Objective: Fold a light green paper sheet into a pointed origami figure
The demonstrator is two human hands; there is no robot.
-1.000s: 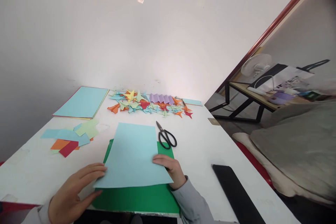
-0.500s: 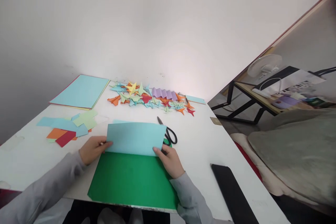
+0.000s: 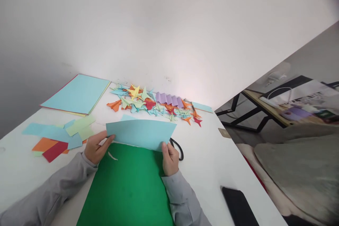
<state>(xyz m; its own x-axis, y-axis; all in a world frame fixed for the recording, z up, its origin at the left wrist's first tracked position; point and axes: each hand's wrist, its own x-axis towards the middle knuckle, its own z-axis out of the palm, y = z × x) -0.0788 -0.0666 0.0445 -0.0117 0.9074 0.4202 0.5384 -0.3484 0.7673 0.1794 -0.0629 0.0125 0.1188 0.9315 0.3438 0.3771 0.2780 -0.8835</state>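
Observation:
A light blue sheet of paper (image 3: 140, 132) stretches between my two hands, slightly bowed along its top edge. My left hand (image 3: 97, 147) pinches its left end between thumb and fingers. At the lower right corner, my right hand (image 3: 170, 158) is closed on the same sheet, thumb in front. Below and behind it lies a green mat (image 3: 132, 183), with a thin white strip (image 3: 112, 156) near its upper left. Scissors (image 3: 180, 150) are mostly hidden behind the sheet; a black handle loop shows. Another light blue piece (image 3: 128, 117) peeks out above the sheet.
Folded paper figures (image 3: 149, 104) and a pleated purple paper (image 3: 169, 99) lie along the wall. A stack of coloured sheets (image 3: 76, 93) sits at back left, with paper scraps (image 3: 57, 137) before it. A black flat object (image 3: 238, 204) lies at right front.
The light blue sheet has been lifted and tilted, its right end now farther right. A thin white strip now shows on the green mat. The whole view has shifted a little.

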